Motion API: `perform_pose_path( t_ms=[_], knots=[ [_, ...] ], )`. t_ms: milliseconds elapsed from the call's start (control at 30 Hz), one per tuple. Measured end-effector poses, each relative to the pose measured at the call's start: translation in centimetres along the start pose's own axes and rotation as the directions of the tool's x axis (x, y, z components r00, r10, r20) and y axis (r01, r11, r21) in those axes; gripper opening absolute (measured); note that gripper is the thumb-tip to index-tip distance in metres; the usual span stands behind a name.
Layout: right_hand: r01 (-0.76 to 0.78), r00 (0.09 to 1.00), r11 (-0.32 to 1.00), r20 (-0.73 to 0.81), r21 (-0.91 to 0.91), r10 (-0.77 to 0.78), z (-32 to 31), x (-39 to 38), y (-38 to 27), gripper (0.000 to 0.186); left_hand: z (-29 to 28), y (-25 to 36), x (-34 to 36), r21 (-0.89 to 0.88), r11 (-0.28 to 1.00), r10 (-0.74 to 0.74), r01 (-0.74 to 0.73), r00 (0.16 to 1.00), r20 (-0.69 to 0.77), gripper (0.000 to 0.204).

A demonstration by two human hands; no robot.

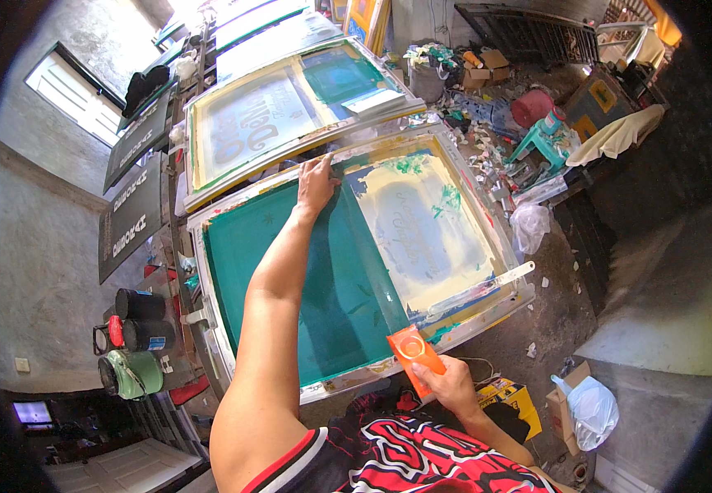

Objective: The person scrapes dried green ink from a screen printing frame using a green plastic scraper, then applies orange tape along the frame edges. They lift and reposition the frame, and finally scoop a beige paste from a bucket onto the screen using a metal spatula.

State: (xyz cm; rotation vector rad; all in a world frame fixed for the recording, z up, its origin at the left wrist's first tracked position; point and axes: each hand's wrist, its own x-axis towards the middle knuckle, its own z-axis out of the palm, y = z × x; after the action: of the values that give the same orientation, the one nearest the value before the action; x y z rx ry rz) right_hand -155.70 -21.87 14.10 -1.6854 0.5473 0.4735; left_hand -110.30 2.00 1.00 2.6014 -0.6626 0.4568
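Screen [356, 271] lies mid-view, L hand [319, 185] at its 11 o'clock, grip unclear, R hand [446, 386] at 5 o'clock clutching orange tool [416, 359]; w/ green panel [233, 255] at 9, pale panel [409, 226] at 3, we'd guess work's midway, amt left unclear.

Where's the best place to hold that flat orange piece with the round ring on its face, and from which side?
Probably the flat orange piece with the round ring is best pinched across its lower end, from the right, where the bare right hand already has it: its thin, flat shape suits fingers on opposite faces, and the ringed upper end stays free.
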Motion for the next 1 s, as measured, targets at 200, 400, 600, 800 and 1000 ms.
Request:
perform_pose_path(
  t_ms=[200, 400, 600, 800, 1000],
  knots=[
    [0.016, 1.0, 0.999, -0.013, -0.031, -0.017, 0.0, 0.0, 0.1, 0.039, 0.4, 0.2, -0.5, 0.127, 0.992, -0.024, 0.022, 0.999, 0.021, 0.073],
    [0.009, 1.0, 1.0, -0.007, -0.027, -0.01, -0.1, 0.0, -0.1, 0.04, 0.7, 0.9, -1.4, 0.318, 0.943, -0.094, 0.095, 0.995, -0.018, 0.072],
    [-0.009, 1.0, 1.0, 0.008, -0.003, 0.009, -0.1, -0.1, -0.1, 0.04, -0.4, 1.4, -1.5, 0.398, 0.899, -0.183, 0.184, 0.982, -0.041, 0.08],
    [-0.002, 1.0, 1.0, 0.013, -0.004, 0.002, -0.1, 0.1, 0.3, 0.04, -1.3, 2.2, -3.5, 0.307, 0.944, -0.129, 0.118, 0.991, 0.018, 0.083],
    [0.007, 1.0, 0.998, -0.015, -0.058, -0.008, -0.1, -0.3, -0.5, 0.04, -2.1, 1.3, -5.8, -0.009, 0.987, 0.16, -0.163, 0.953, 0.259, 0.04]
  ],
)
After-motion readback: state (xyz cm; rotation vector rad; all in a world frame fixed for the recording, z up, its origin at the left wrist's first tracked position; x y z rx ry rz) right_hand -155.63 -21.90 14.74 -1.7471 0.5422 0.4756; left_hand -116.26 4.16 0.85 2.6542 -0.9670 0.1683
